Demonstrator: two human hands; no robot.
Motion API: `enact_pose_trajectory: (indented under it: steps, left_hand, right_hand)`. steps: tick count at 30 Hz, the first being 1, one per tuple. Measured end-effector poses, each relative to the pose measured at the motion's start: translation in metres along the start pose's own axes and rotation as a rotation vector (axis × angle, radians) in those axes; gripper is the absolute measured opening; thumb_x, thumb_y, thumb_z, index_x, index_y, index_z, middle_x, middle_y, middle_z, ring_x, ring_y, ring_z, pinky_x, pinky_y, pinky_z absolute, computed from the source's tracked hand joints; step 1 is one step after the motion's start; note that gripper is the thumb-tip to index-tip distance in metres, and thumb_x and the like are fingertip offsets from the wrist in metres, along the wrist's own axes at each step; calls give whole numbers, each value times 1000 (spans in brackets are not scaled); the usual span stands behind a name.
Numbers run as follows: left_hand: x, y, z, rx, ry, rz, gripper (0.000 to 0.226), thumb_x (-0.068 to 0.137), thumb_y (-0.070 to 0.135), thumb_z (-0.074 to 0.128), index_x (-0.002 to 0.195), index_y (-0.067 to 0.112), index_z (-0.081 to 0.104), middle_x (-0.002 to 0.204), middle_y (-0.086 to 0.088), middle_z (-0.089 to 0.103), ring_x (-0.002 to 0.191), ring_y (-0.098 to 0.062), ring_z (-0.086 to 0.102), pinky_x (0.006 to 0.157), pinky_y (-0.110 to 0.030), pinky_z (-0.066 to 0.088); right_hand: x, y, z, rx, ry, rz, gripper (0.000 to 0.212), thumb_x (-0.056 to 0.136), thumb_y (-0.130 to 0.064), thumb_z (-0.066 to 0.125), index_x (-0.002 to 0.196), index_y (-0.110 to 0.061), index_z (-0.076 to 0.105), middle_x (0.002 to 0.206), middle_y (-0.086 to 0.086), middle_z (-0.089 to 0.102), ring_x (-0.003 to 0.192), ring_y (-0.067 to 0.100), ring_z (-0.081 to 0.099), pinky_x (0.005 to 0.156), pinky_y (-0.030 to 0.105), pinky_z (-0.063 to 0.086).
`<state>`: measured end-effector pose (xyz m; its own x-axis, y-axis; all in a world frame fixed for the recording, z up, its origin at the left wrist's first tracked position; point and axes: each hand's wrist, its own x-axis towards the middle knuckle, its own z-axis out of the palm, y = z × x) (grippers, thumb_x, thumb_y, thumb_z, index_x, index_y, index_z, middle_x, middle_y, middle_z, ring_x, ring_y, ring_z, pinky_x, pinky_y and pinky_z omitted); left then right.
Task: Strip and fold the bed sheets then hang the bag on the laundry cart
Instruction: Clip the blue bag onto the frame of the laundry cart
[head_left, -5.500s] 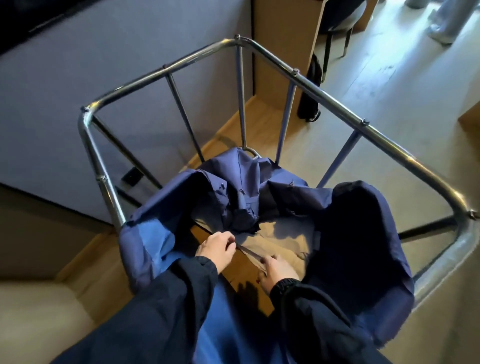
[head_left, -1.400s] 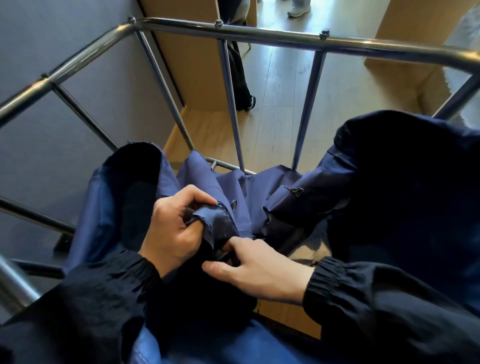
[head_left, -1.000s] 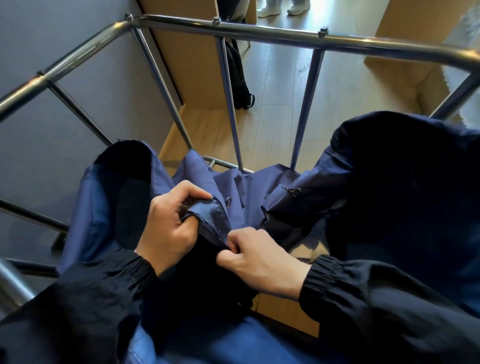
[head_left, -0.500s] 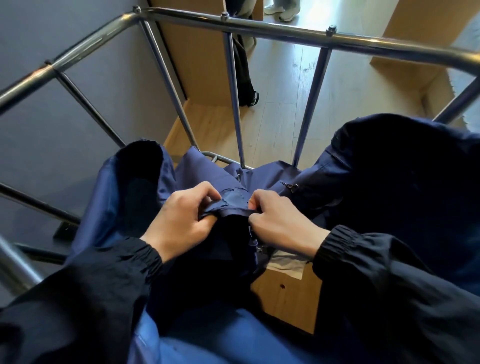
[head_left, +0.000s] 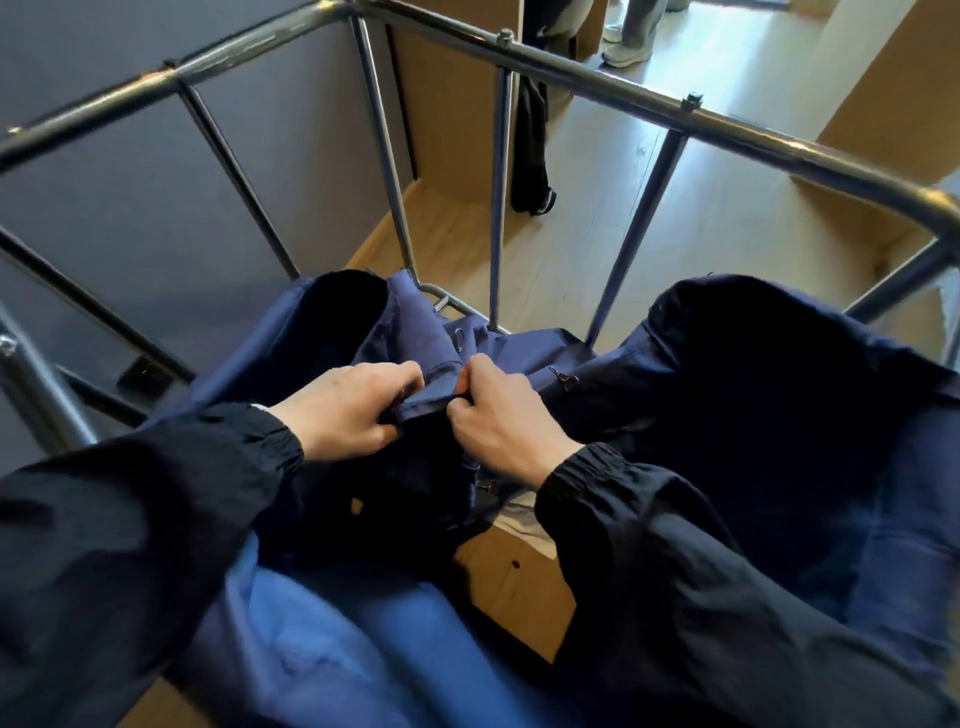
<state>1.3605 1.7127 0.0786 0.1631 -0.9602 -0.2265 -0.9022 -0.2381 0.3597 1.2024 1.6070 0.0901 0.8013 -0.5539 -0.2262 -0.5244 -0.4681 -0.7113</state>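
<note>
One left hand, one right hand, one bag, one cart.

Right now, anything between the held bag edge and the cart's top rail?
Nothing visible: left hand and right hand pinch the edge of the navy fabric laundry bag, with open space up to the silver metal cart rail.

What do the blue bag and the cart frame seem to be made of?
Bag: seemingly thin woven synthetic cloth with slight sheen; it creases softly.
Cart frame: likely chromed steel tube; bright highlights along round bars.
</note>
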Motion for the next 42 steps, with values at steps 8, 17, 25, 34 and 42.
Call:
enact_pose_trajectory:
  steps: [8, 17, 25, 34, 42]
  left_hand:
    - [-29, 30, -1, 56, 0, -270, 10, 81, 30, 59, 83, 25, 51, 83, 2, 61, 79, -24, 60, 71, -38, 49]
    - [-99, 78, -1, 59, 225, -210, 40, 75, 54, 33, 91, 32, 62, 83, 17, 65, 74, -4, 59, 69, -36, 51]
    - [-166, 114, 17, 73, 371, 78, 39, 91, 35, 40, 66, 16, 63, 61, 5, 60, 56, -17, 50, 72, -34, 39]
    - [-166, 112, 18, 129, 461, -37, 27, 76, 29, 41, 58, 19, 58, 48, -1, 52, 48, -28, 43, 64, -27, 20]
    - [-161, 107, 14, 81, 439, -73, 21, 73, 27, 37, 53, 22, 34, 47, -8, 49, 45, -26, 38, 57, -35, 39]
  right_hand:
    - [-8, -13, 6, 35, -66, -68, 14, 90, -17, 41, 99, -5, 42, 99, 18, 54, 86, 36, 51, 70, 37, 40]
    - [-19, -19, 12, 99, -77, -133, 3, 79, -12, 40, 81, -10, 40, 84, 14, 54, 77, 32, 52, 61, 34, 34]
    - [-41, -31, 28, 195, -31, -136, 7, 80, -19, 45, 73, -18, 47, 83, 10, 62, 82, 29, 57, 72, 37, 47]
    - [-89, -67, -10, 182, 29, -270, 14, 84, -9, 45, 87, -18, 56, 70, 0, 57, 63, 18, 52, 59, 33, 44]
    - [-158, -75, 8, 282, -97, -311, 23, 81, -3, 48, 83, -23, 57, 63, -14, 54, 60, 0, 47, 58, 17, 35]
